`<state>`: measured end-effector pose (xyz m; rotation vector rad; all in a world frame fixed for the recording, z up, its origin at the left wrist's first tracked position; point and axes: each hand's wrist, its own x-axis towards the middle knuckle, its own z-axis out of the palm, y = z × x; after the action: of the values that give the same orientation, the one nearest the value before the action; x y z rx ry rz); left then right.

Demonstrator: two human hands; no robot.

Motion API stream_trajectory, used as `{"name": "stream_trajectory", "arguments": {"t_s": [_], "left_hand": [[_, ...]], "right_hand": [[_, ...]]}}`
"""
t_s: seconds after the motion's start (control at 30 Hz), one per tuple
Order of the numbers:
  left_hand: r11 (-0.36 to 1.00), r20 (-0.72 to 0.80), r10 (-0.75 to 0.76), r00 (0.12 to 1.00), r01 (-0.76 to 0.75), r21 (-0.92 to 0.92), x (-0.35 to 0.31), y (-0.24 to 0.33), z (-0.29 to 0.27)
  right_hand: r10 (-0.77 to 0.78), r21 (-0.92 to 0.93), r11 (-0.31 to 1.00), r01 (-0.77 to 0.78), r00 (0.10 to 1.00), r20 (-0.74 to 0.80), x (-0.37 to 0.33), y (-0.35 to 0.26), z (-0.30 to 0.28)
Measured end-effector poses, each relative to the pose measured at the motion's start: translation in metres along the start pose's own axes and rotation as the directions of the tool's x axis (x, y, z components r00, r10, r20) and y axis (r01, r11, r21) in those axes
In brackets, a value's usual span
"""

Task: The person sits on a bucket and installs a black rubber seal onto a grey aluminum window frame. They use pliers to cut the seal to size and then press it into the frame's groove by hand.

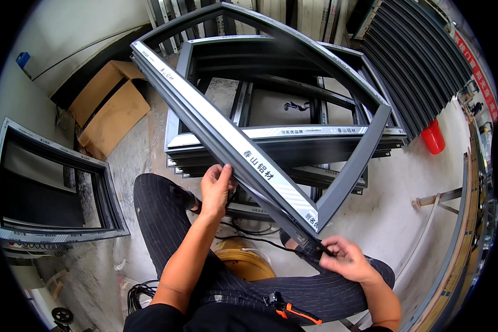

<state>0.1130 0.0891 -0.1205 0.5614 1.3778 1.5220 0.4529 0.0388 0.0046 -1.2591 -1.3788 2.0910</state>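
Note:
A dark grey aluminium window frame (260,166) with white printed protective film lies tilted across a stack of similar frames (216,138). My left hand (217,188) grips its near side, thumb on the edge and the other fingers curled below. At the near right corner my right hand (346,260) is closed, pinching a thin black rubber strip (325,250) against the frame's edge. A black cord-like length (260,239) runs from that corner back toward the left, over a yellow bucket (246,263) between my legs. An orange-handled hand tool (296,311) rests on my lap.
More frames (58,146) stand at the left, beside an opened cardboard box (116,108). Dark profiles (412,55) are stacked at the back right, near a red bucket (432,137). A coil of black strip (141,296) lies by my left thigh. A long bench edge (454,238) runs along the right.

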Motion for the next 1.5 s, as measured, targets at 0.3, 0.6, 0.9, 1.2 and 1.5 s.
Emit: {"name": "stream_trajectory", "arguments": {"t_s": [0.3,0.6,0.9,1.2,1.5], "left_hand": [[0.962,0.154,-0.201,0.967,0.225,-0.153,-0.023,0.010,0.003],[0.993,0.101,-0.103,0.990,0.108,-0.044,-0.018,0.001,0.003],[0.961,0.211,-0.265,0.941,0.275,-0.019,-0.033,0.010,0.008],[0.962,0.262,-0.273,0.926,0.266,0.062,-0.050,0.003,0.015],[0.949,0.303,-0.313,0.900,0.286,0.132,-0.073,-0.003,0.032]], "right_hand": [[-0.330,-0.607,0.744,0.278,0.944,0.028,0.005,0.017,-0.006],[0.057,0.103,0.993,-0.063,0.997,0.060,-0.002,0.005,0.005],[0.123,-0.198,0.977,-0.078,0.967,0.224,0.004,0.014,0.003],[0.133,-0.221,0.970,-0.105,0.984,0.120,0.006,0.025,0.000],[0.138,-0.296,0.948,-0.112,0.988,0.067,0.007,0.028,0.002]]}}
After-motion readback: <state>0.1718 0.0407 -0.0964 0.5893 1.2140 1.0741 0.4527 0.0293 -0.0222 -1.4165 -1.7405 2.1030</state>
